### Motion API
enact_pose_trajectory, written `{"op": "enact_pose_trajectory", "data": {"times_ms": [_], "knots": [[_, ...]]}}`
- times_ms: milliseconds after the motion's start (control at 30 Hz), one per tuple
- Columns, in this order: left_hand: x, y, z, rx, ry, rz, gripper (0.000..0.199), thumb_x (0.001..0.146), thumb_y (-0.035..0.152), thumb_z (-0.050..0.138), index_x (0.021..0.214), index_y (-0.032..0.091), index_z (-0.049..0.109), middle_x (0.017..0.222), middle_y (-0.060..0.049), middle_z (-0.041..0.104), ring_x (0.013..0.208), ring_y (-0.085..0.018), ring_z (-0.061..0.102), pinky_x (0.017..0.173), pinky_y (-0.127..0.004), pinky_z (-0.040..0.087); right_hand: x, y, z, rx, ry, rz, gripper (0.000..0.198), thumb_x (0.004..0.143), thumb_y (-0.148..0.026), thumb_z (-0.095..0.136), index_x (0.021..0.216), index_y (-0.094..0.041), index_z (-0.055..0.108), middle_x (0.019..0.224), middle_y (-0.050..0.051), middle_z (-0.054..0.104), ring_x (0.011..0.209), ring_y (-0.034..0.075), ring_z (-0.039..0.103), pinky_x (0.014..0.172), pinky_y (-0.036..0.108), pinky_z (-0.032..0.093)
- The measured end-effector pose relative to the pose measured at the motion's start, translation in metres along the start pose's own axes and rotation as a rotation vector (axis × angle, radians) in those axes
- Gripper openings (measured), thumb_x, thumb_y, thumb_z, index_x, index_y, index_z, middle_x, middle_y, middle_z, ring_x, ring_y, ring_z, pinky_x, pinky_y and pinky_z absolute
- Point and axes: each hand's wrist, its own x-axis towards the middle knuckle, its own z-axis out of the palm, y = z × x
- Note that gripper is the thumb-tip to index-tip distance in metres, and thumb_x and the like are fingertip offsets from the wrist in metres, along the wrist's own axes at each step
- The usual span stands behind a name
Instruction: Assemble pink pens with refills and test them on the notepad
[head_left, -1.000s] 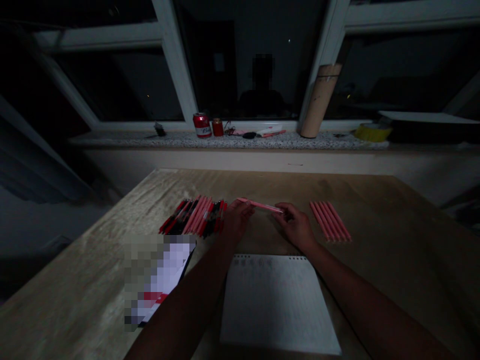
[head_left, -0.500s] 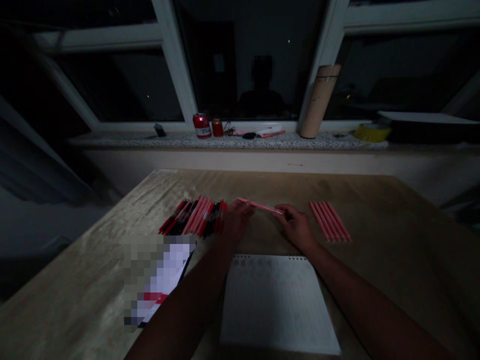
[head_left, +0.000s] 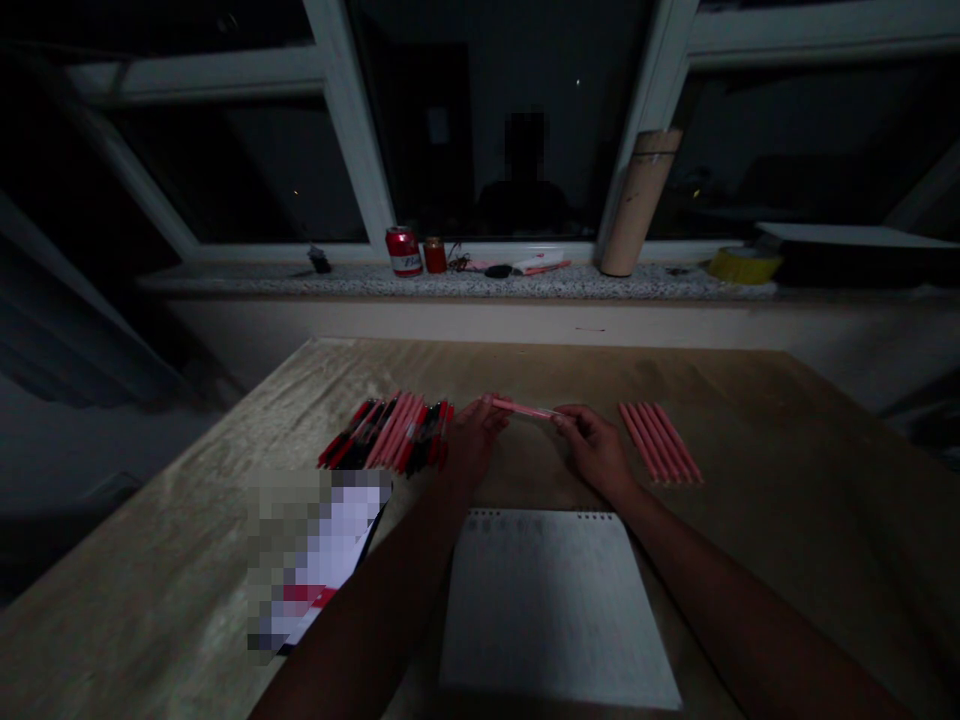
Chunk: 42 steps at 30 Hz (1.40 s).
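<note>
Pinching a slim pink pen (head_left: 521, 408), pale at one end: fingers (head_left: 498, 416) of left hand (head_left: 475, 432) and right hand (head_left: 598, 445)

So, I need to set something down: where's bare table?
Free: the table right of the pink pen row, and the strip between the right hand and the far edge. Crowded: left of centre, with pen bunch, lit screen and left forearm; the notebook fills the near middle.

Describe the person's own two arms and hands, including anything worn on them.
The bare, ungloved left hand and the bare, ungloved right hand join slim, uncovered forearms. No sleeve shows on either arm within the picture. I can make out no watch, bracelet, ring or marking, though the dim light hides finer detail such as the nails.
</note>
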Motion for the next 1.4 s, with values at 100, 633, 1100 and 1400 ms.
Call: {"op": "enact_pose_trajectory", "data": {"times_ms": [100,633,1100,1400], "knots": [[0.0,0.0,0.0,-0.001,-0.008,0.01,0.021,0.072,0.028,0.068,0.084,0.011,0.064,0.085,-0.007,0.069,0.072,-0.013,0.065,0.064,-0.023,0.049,0.0,0.001,0.001,0.022,-0.003,0.017,0.031,0.082,-0.044,0.051,0.091,-0.017,0.064,0.075,0.004,0.066,0.068,0.016,0.06,0.062,0.026,0.045],[-0.001,-0.001,0.0,-0.026,-0.043,0.014,0.018,0.071,0.025,0.069,0.081,0.011,0.065,0.082,-0.007,0.07,0.073,-0.014,0.066,0.072,-0.026,0.052,0.003,-0.001,-0.007,-0.233,-0.154,-0.244,0.028,0.087,-0.041,0.047,0.092,-0.022,0.067,0.082,0.007,0.067,0.075,0.02,0.061,0.07,0.031,0.045],[0.0,-0.002,-0.001,-0.018,-0.057,0.002,0.022,0.07,0.026,0.07,0.083,0.01,0.063,0.085,-0.008,0.07,0.074,-0.015,0.067,0.072,-0.027,0.052,0.003,-0.005,0.003,0.175,-0.214,0.181,0.047,0.084,-0.055,0.042,0.058,-0.018,0.052,0.045,-0.004,0.044,0.041,0.01,0.04,0.044,0.023,0.031],[-0.003,0.0,0.002,-0.015,-0.043,0.011,0.02,0.07,0.025,0.069,0.083,0.01,0.063,0.081,-0.006,0.07,0.071,-0.013,0.066,0.07,-0.025,0.053,0.002,-0.001,-0.003,-0.196,-0.115,-0.265,0.025,0.083,-0.038,0.055,0.094,-0.018,0.066,0.084,0.007,0.067,0.073,0.017,0.06,0.067,0.028,0.045]]}}
